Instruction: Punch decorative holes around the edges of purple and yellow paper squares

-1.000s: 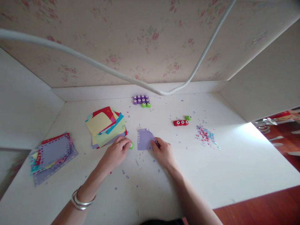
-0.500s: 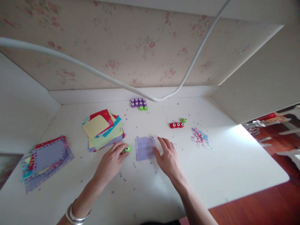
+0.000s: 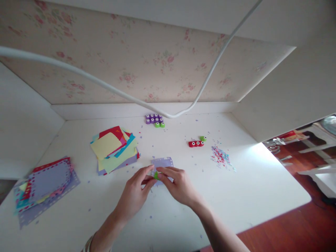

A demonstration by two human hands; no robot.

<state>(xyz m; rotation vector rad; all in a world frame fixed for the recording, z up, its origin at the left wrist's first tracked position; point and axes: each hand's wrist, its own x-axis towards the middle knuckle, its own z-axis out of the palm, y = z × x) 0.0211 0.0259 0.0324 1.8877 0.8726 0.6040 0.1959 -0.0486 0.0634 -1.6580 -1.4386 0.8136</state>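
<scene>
A small green craft punch is pinched between the fingers of my two hands, partly covered by them. My left hand closes on it from the left, with thumb and forefinger at its side. From the right, my right hand grips it with thumb and forefinger. Beneath the fingers lies a purple sheet of paper, with small punched holes along its edges. Its near part is hidden by my hands.
Coloured paper sheets are piled at left, and hole-edged sheets further left. Purple punches stand at the back, red punches and a green punch at right. Confetti is heaped beyond. A white cable hangs across.
My left hand has carried the green punch rightward onto the purple paper. My right hand has moved left from the paper's right edge and taken hold of the punch too.
</scene>
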